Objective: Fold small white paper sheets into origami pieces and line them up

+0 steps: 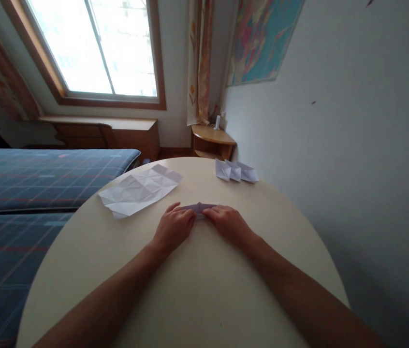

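Observation:
A folded piece of white paper (199, 208), long and narrow with a small peak at its middle, lies between my hands on the round table. My left hand (176, 223) is closed on its left end, thumb near the middle. From the other side my right hand (228, 221) grips the right part, fingers curled over the paper. Both hands hide the paper's ends. Beyond them, toward the back right, several folded paper boats (236, 171) stand in a row. At the back left a creased, unfolded white sheet (141, 190) lies spread out.
The cream round table (197, 295) stands beside a bed with a blue plaid cover (45, 181) on the left and a white wall (364, 159) on the right. A wooden corner shelf (214, 135) and a desk (128, 124) stand behind, below the window.

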The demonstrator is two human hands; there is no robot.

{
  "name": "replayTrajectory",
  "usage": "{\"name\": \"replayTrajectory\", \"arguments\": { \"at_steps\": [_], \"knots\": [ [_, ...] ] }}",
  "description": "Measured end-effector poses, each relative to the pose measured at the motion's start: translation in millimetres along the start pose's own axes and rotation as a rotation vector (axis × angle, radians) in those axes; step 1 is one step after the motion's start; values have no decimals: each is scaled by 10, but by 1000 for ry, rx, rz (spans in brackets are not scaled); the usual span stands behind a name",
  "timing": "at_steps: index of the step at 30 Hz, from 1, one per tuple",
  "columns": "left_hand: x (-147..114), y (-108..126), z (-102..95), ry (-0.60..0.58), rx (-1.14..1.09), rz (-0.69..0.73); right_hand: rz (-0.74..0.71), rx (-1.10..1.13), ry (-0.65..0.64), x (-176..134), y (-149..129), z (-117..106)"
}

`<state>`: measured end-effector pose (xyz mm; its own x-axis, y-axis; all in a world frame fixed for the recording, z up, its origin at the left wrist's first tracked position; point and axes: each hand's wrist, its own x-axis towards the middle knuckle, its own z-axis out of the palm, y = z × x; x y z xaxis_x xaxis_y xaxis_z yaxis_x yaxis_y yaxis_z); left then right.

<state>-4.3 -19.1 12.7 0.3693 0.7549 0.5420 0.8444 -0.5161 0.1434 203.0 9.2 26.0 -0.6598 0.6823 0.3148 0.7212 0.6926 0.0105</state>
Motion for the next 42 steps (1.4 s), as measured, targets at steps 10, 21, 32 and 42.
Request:
{"name": "replayTrajectory", "arguments": {
  "at_steps": [10,21,32,42],
  "knots": [
    [-25,-51,-69,-21,10,122,2,80,150,-26,-145,-75],
    [-17,-39,-77,-70,39,146,94,62,66,99,-213,-116],
    [-3,-54,-79,-75,94,95,31,26,78,16,-155,-61],
    [-13,-52,-49,-106,124,175,38,3,79,-6,-145,-32]
  ]
}}
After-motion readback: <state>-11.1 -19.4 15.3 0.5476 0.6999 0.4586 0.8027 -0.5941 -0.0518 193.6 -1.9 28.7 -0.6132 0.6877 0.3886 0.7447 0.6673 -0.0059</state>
